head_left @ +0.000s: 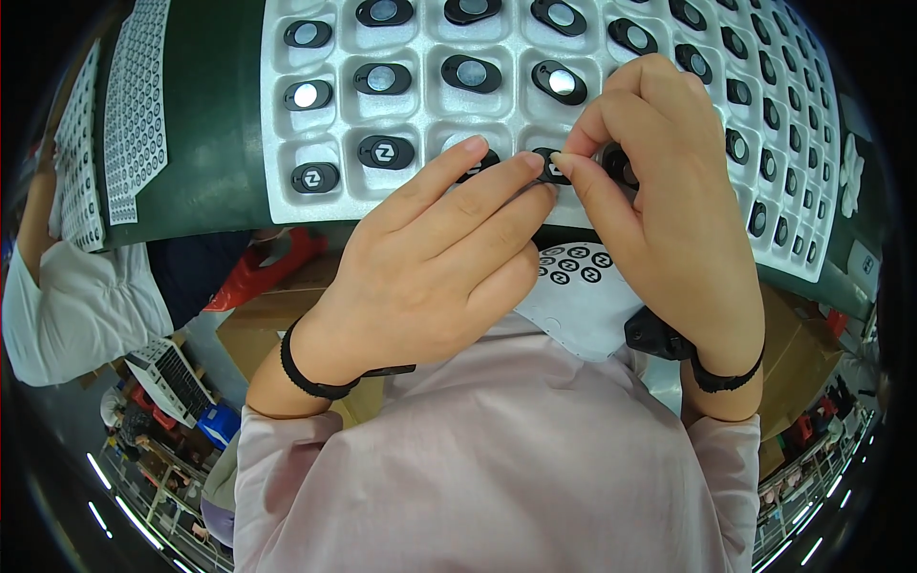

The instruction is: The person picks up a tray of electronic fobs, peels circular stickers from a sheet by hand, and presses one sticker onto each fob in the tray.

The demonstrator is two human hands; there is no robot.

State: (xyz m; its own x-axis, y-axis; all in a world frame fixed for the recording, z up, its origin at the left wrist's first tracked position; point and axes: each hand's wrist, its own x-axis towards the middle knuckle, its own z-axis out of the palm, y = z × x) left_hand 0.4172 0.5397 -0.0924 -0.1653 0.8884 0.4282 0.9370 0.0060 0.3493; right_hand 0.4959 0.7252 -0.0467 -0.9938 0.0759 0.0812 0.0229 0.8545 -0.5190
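A dark green counter (215,124) carries a large, silvery-white plastic tray (270,143) moulded into rows of square-cornered wells. Left of the tray, on the same counter, lies a long white sheet (138,105) covered with small black round stickers. Below the near edge of the tray, in front of the person's pink shirt (516,449), is a smaller white sheet (573,320) with a curved outline and black round stickers near its top.

Both bare hands meet over the near row of the tray. The left hand (444,244) lies palm down with fingers extended, so its grip is loose and wide. The right hand (659,162) reaches down in a narrow grip, thumb and forefinger tips almost meeting; whether something is caught between them cannot be told.

The black oval piece (545,168) at these fingertips sits in a near-row well of the tray. It lies directly under the right grip, with the left middle fingertip against its upper left part, so neither hand is clearly nearer. Fingers hide its ends; its long axis seems to run sideways, along the tray's near edge, like that of the black oval piece with a white-marked round sticker (386,151) farther left in that row. In the tray's next row, similar pieces show plain silvery discs (381,77).
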